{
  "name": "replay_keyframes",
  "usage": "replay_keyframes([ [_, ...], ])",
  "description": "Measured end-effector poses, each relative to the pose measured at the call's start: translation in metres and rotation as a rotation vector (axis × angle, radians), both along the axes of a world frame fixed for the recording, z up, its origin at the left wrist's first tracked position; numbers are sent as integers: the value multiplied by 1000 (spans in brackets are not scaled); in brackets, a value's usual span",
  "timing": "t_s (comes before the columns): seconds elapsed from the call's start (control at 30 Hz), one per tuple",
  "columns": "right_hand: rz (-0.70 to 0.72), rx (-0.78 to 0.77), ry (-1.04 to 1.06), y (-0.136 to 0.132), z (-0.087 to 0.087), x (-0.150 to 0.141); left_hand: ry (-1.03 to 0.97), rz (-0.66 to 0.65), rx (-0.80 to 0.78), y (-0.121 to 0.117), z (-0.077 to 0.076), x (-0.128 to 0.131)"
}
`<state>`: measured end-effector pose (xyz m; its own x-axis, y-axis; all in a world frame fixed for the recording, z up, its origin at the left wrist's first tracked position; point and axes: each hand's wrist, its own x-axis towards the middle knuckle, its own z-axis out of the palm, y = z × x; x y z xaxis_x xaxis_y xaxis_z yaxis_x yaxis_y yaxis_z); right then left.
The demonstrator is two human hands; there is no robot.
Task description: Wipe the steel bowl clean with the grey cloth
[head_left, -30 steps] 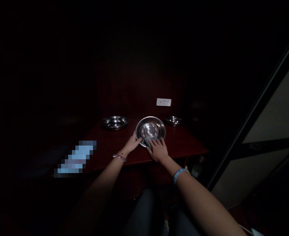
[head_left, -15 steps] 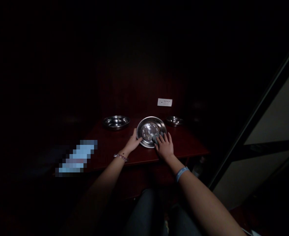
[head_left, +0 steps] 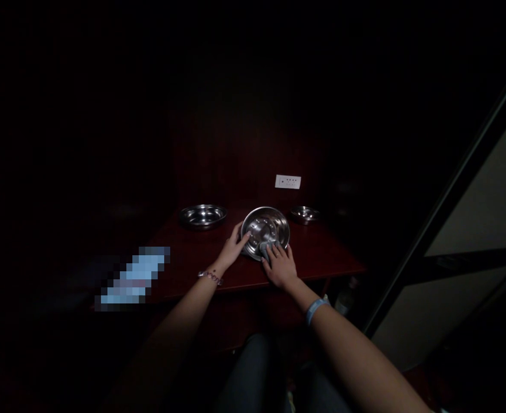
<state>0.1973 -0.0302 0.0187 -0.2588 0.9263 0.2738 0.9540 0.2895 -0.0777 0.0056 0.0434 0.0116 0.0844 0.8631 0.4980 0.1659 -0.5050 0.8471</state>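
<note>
A shiny steel bowl sits near the front of a dark red table. My left hand grips its left rim, thumb over the edge. My right hand presses a small grey cloth against the bowl's near inner side, fingers laid flat over the cloth. A beaded bracelet is on my left wrist and a blue band on my right wrist.
A wider steel dish stands at the back left and a small steel bowl at the back right. A white socket plate is on the wall behind. A blurred pale patch lies left. The room is very dark.
My right hand has slid the cloth from the bowl's right side back to its near side. The left hand's thumb has moved further over the rim.
</note>
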Motion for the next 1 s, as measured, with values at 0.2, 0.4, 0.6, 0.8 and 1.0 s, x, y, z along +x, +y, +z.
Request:
replay_keyframes([
  [0.2,-14,-39,63,-2,0,-9,46,-83,22,-2,-2,3],
  [0.4,-11,18,136,-5,-1,-23,83,-70,37,-1,-6,4],
  [0.6,67,-49,158,-7,-1,-26,81,-50,54,10,-13,0],
  [0.8,171,-43,82,-8,3,-13,51,-33,46,18,-17,-3],
  [1.0,180,-7,15,-3,7,2,52,-20,42,19,-18,-4],
])
